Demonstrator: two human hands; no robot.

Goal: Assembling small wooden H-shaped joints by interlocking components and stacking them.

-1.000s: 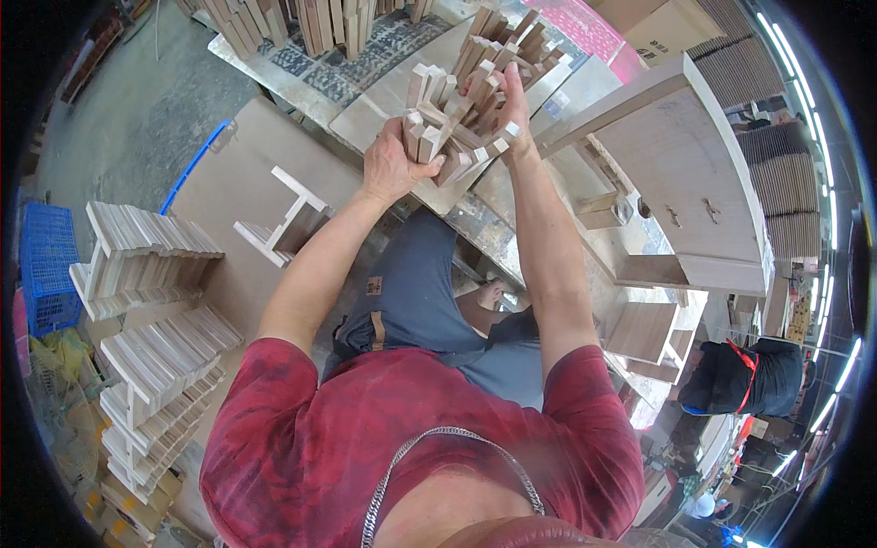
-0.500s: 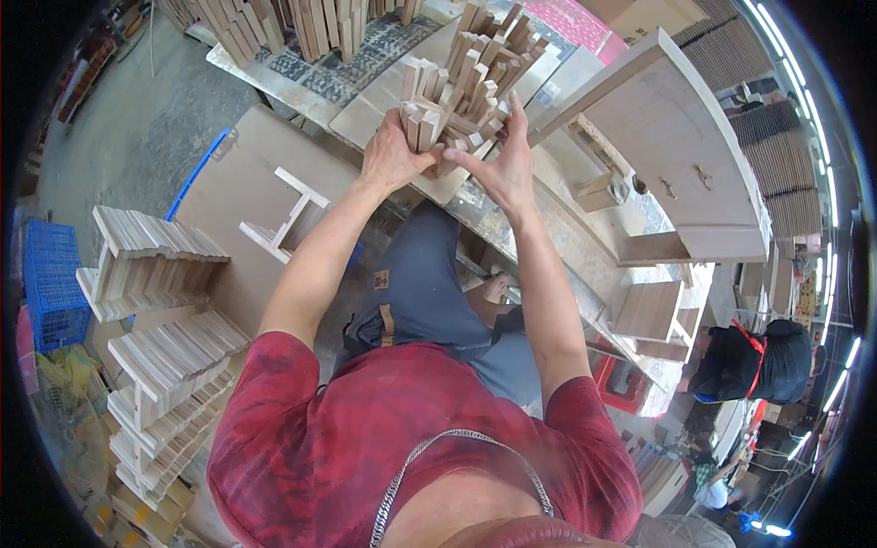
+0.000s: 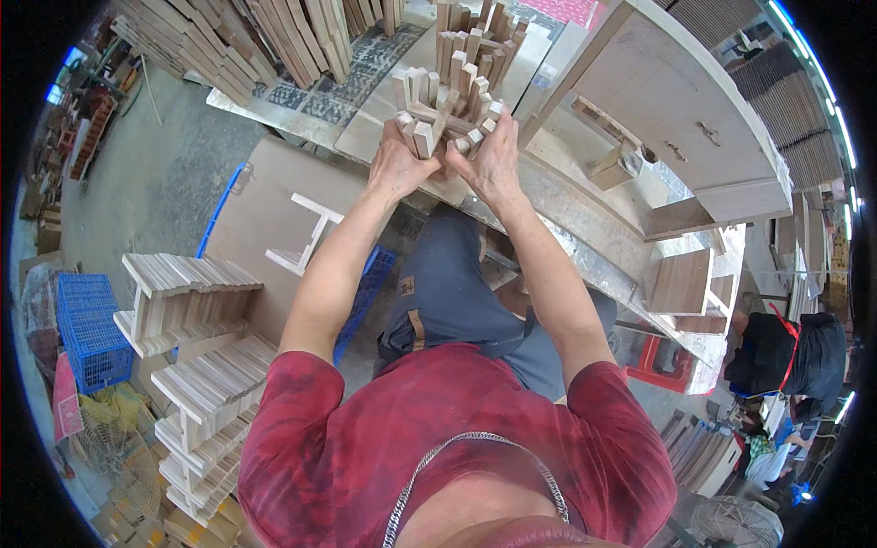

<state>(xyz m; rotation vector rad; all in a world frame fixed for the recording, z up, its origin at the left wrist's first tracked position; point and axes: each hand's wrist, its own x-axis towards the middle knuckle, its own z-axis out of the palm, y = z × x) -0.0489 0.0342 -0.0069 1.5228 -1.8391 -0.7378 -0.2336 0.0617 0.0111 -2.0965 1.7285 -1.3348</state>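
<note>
The left hand (image 3: 399, 166) and right hand (image 3: 493, 164) cup opposite sides of square-cut wooden sticks (image 3: 444, 116) at the desk's (image 3: 585, 245) near edge; uneven squeezing could make the leaning, loosely gathered sticks splay and topple.

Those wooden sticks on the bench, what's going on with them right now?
A person in a mottled red short-sleeved shirt cups a cluster of pale and brown square-ended wooden sticks at the near edge of a pale worktop. The left hand and right hand are on either side of it. More sticks stand just beyond. Stacks of pale wooden pieces stand to the person's left, and a large pale wooden panel to the right.
</note>
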